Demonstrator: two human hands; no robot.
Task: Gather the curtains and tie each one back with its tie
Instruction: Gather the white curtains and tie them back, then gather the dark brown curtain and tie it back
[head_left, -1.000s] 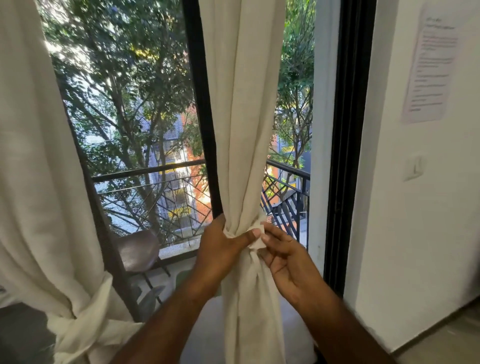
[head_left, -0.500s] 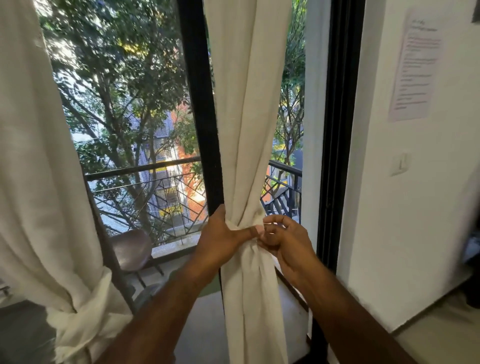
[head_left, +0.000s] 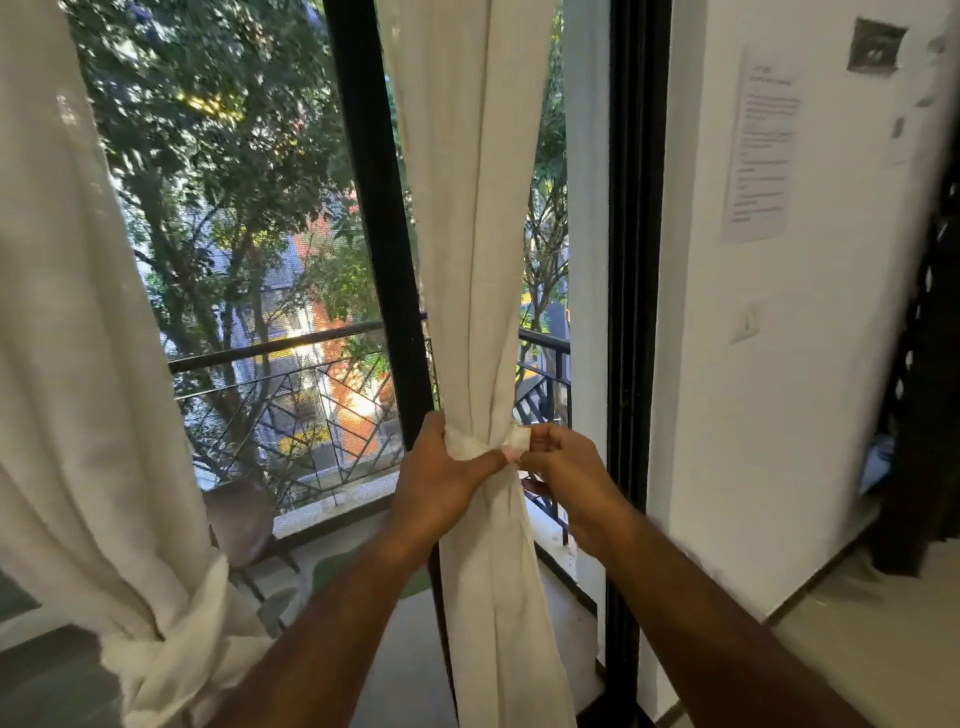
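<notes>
Behind the black-framed glass door (head_left: 374, 208) there is a balcony with a dark metal railing (head_left: 291, 364) and green trees. At the far left hangs a white fabric curtain (head_left: 67, 338), already gathered and bound low down by a knotted white cloth tie (head_left: 171, 649). In the middle hangs a second cream-white fabric curtain (head_left: 467, 234), pinched into a narrow waist. The left hand (head_left: 441, 478) is closed around this waist from the left side, with the thumb pressing on the white cloth band (head_left: 470, 447) that goes around the fabric. Just beside it, the right hand (head_left: 561, 467) pinches the small white end of the band (head_left: 518, 439) between the fingertips. At the right stands a white wall (head_left: 805, 415) with a printed paper sheet (head_left: 763, 156) and a pale switch (head_left: 748, 322).
</notes>
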